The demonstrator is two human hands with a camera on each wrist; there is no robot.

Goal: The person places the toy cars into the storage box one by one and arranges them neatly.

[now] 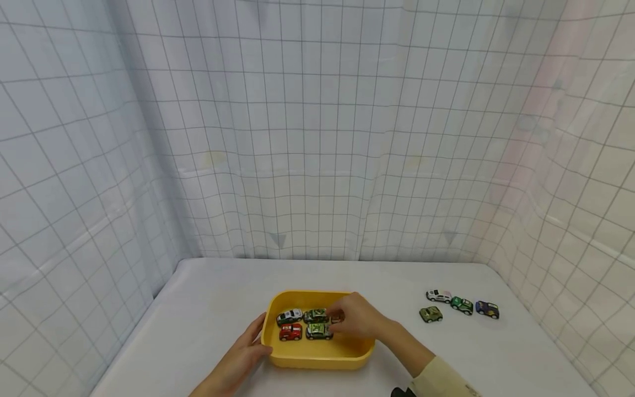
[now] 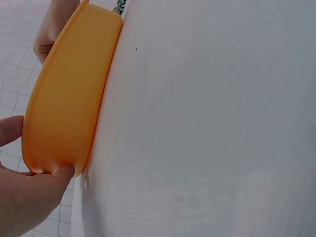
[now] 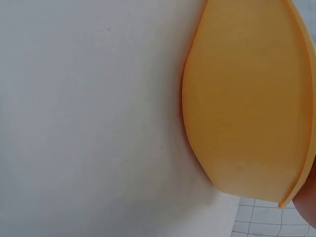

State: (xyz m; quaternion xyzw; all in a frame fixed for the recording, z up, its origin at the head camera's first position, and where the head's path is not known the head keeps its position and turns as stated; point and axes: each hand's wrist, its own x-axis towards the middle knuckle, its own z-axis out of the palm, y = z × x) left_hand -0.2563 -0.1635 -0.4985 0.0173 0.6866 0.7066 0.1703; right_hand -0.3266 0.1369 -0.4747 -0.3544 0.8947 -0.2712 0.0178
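Observation:
A yellow plastic bin [image 1: 317,363] stands on the white table. My left hand [image 1: 240,355] grips its left end; in the left wrist view the thumb [image 2: 63,174] presses on the outer wall. My right hand [image 1: 358,315] reaches over the right rim, with curled fingers pinching a small toy car [image 1: 337,318], mostly hidden by them. To the left of those fingers sit a white toy car [image 1: 290,316], a red toy car [image 1: 290,332], a dark green camouflage car [image 1: 316,315] and a light green camouflage car [image 1: 319,331].
On the table to the right lie a white toy car [image 1: 439,296], a green one [image 1: 462,305], a dark blue one [image 1: 487,309] and an olive camouflage one [image 1: 431,314]. Grid-patterned white curtains [image 1: 307,165] hang behind and at both sides.

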